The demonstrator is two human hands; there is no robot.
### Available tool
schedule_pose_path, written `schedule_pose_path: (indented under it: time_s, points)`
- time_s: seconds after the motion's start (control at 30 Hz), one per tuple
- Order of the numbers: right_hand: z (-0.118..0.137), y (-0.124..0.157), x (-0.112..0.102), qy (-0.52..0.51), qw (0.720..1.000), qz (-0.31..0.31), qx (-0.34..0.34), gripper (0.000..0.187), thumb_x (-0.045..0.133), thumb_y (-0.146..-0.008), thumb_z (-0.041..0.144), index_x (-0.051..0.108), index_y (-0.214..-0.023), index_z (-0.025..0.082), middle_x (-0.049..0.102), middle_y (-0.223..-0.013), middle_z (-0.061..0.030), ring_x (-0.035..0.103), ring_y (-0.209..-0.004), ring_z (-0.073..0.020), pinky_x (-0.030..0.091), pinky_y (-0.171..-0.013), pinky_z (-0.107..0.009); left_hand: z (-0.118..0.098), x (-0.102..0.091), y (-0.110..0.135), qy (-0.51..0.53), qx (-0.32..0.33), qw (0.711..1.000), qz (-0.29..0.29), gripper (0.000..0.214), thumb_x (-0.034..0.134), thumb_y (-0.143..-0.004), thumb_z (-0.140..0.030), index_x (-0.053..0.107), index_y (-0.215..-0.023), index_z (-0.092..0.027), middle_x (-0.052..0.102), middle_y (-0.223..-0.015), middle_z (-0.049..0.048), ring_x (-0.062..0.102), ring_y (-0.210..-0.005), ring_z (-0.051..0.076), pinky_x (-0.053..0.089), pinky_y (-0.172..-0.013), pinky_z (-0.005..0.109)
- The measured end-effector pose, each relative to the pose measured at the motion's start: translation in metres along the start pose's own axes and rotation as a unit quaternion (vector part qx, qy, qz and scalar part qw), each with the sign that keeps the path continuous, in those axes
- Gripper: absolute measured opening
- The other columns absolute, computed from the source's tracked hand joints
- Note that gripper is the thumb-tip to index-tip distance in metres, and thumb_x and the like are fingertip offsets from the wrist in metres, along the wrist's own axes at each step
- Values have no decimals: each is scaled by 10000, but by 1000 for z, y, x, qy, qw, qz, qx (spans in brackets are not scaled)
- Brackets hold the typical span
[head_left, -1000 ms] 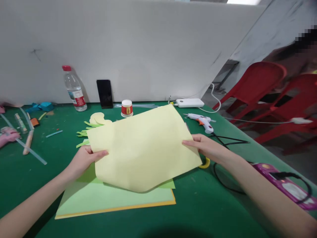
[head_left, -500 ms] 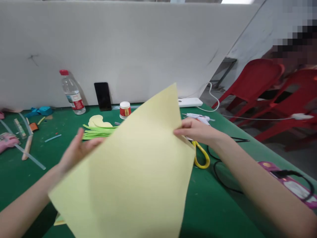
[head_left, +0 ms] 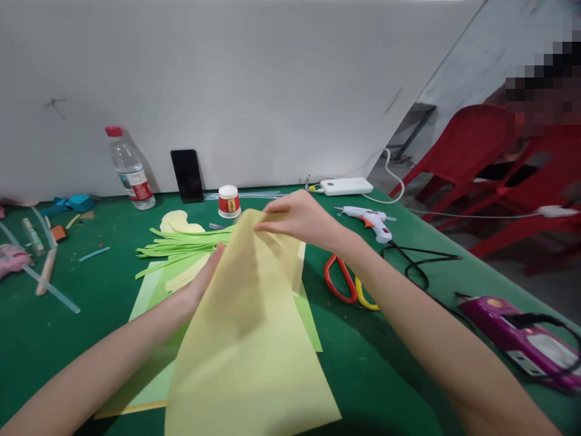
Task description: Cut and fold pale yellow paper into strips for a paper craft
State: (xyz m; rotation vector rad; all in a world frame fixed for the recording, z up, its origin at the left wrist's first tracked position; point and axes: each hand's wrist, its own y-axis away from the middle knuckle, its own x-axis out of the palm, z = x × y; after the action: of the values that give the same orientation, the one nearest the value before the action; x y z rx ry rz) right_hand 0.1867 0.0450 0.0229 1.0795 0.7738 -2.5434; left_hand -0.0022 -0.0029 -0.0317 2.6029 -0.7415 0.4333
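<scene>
A large yellow sheet of paper (head_left: pixel 254 339) is raised and bent over in front of me. My right hand (head_left: pixel 297 218) pinches its upper edge between thumb and fingers. My left hand (head_left: pixel 209 266) reaches behind the sheet, which hides its fingers. Under it lies a stack of light green paper (head_left: pixel 147 357). Thin green paper strips (head_left: pixel 181 243) fan out just beyond my left hand, with a pale yellow cut-out paper shape (head_left: pixel 178 221) behind them. Scissors with a red and a yellow handle (head_left: pixel 338 281) lie right of the sheet, partly under my right forearm.
Along the board stand a water bottle (head_left: pixel 131 172), a black phone (head_left: pixel 187 175) and a paper cup (head_left: pixel 229 201). A glue gun (head_left: pixel 368 219), a white power bank (head_left: pixel 346 186) and a purple power strip (head_left: pixel 512 333) with cords lie right. A person sits near red chairs (head_left: pixel 467 145).
The yellow sheet has come down and leftward, folding over, with my right hand moving left along with it. My left hand has moved right, behind the sheet. The green stack and red scissor handle now show.
</scene>
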Motion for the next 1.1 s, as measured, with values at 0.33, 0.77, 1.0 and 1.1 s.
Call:
schedule_pose_path:
  time_s: [0.33,0.77,1.0,1.1]
  points:
    - [31,-4,-16,120,966,-198,-114,116,587,-735,252,637,-745,147,602,-664,-17,530,-649,-138,379,-682,-290,-28,29,-2,-12,100,991,-86,373,743,-603,-311,602,-935,-218,698,-840,-11,650,-722,168,521,-634,235]
    - [58,48,-20,-327,938,-47,104,78,640,-691,238,675,-755,211,678,-750,-9,650,-717,-195,524,-567,-264,-45,33,21,-79,185,977,-64,357,668,-667,-423,620,-965,-232,680,-953,16,647,-847,250,536,-664,282]
    - [45,35,-36,-389,904,-146,106,52,644,-693,215,670,-730,188,681,-700,-2,655,-661,-161,529,-560,-248,-53,22,26,-137,156,978,5,141,719,-627,-257,688,-757,-213,685,-701,-6,632,-605,162,493,-581,241]
    - [31,25,-48,-410,873,-234,120,68,599,-719,162,638,-663,169,684,-704,-9,641,-644,-124,520,-596,-228,-60,1,23,-230,113,966,39,233,736,-614,-240,613,-451,-127,568,-436,20,520,-393,105,387,-402,193]
